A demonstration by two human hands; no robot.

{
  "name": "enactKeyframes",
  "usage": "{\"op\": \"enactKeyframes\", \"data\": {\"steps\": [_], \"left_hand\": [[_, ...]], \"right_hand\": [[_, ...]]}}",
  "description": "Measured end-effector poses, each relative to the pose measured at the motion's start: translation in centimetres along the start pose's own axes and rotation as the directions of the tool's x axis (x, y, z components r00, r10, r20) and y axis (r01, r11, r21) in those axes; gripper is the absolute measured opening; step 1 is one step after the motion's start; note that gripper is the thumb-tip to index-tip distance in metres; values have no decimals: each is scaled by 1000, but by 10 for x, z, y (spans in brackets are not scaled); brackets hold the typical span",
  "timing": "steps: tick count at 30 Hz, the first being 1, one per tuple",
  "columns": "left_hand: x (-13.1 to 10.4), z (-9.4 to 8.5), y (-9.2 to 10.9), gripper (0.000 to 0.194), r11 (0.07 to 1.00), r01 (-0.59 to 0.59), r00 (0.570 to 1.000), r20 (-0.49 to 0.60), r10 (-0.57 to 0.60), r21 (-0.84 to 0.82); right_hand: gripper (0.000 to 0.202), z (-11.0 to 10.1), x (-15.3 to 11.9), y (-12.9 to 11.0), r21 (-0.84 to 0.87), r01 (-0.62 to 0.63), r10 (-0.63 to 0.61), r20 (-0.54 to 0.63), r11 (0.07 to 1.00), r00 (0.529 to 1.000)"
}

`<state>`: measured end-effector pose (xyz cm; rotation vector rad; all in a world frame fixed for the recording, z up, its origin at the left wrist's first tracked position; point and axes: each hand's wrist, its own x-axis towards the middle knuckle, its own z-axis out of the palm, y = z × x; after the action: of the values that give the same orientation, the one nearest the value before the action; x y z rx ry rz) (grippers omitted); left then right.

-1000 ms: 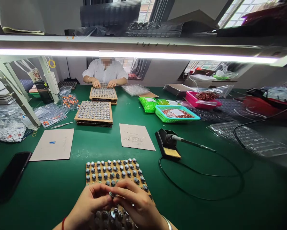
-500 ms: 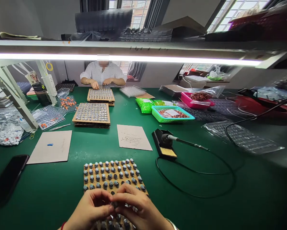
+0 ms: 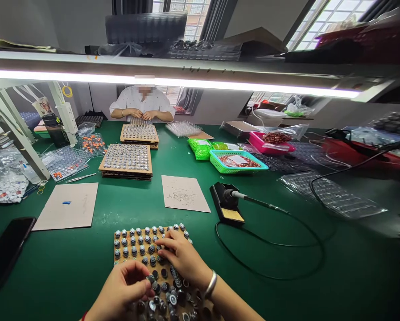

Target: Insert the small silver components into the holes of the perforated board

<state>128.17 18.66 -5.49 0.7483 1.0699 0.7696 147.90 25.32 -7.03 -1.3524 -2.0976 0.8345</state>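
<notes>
Moved apart since 0.5 s ago: right hand (image 3: 179, 255) now reached farther out over the middle of the wooden board (image 3: 133, 244), fingers spread loosely and curled down onto the small round caps (image 3: 142, 240), fingertips touching them; whether any cap is pinched, cannot tell. Left hand (image 3: 124, 285) pulled back to the near edge of the board, fingers curled in, thumb and fingertips closed together at a cap (image 3: 151, 279) by the near rows; whether it is lifted free of the board, cannot tell. Silver bangle (image 3: 210, 284) on the right wrist.

Board lying flat on the green worktop (image 3: 69, 263), near and centre, its far rows filled with caps. Just to the right, well clear of the hands: soldering iron (image 3: 253, 201) resting in its black stand (image 3: 226, 206), cable looping across the worktop. Farther out, 2 sheets of card (image 3: 185, 192), a filled board on a stack (image 3: 126, 159), a green basket (image 3: 238, 161). Dark phone (image 3: 7, 247) at near left. At the far end, another person (image 3: 141, 103) with both hands at a board.
</notes>
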Motion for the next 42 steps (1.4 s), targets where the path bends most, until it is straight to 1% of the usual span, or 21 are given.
{"op": "enactKeyframes", "data": {"steps": [3, 6, 10, 14, 18, 22, 24, 29, 34, 39, 42], "left_hand": [[-2, -4, -3, 48, 1000, -30, 999, -19, 30, 9], [-5, -6, -1, 47, 999, -41, 999, -16, 41, -1], [-5, -6, 0, 48, 999, -35, 999, -12, 35, 7], [-3, -8, -3, 48, 999, -47, 999, -21, 47, 11], [-4, -9, -3, 48, 999, -35, 999, -17, 35, 18], [-7, -8, 3, 46, 999, -36, 999, -10, 36, 8], [-8, -7, 5, 45, 999, -38, 999, 1, 38, 2], [-7, -10, -1, 44, 999, -40, 999, -21, 40, -5], [-4, -10, -6, 45, 998, -60, 998, -15, 60, -9], [-6, -7, 1, 47, 999, -45, 999, -15, 44, -25], [-9, -6, 8, 48, 1000, -11, 1000, 1, 11, -23]], "right_hand": [[25, 0, 3, 1, -9, -8, 9, 42, 1000, 999], [26, -4, 2, 0, -4, -12, 12, 66, 1000, 998], [18, -5, 2, -4, -11, -8, 9, 74, 1000, 997], [20, -5, 5, -11, -18, -8, 10, 74, 1000, 997], [19, -6, 10, -13, -13, -34, 35, 102, 999, 994], [12, -6, 14, -9, -21, -102, 103, 46, 995, 994], [12, -6, 14, -6, -11, -119, 119, 18, 993, 993], [20, -8, 10, -3, 12, -86, 85, 42, 996, 995], [20, -6, 9, -5, -21, -59, 60, 67, 998, 996], [30, -6, 9, -6, -39, -10, 13, 91, 999, 996], [23, -5, 9, -5, -42, 4, 0, 90, 999, 996]]}}
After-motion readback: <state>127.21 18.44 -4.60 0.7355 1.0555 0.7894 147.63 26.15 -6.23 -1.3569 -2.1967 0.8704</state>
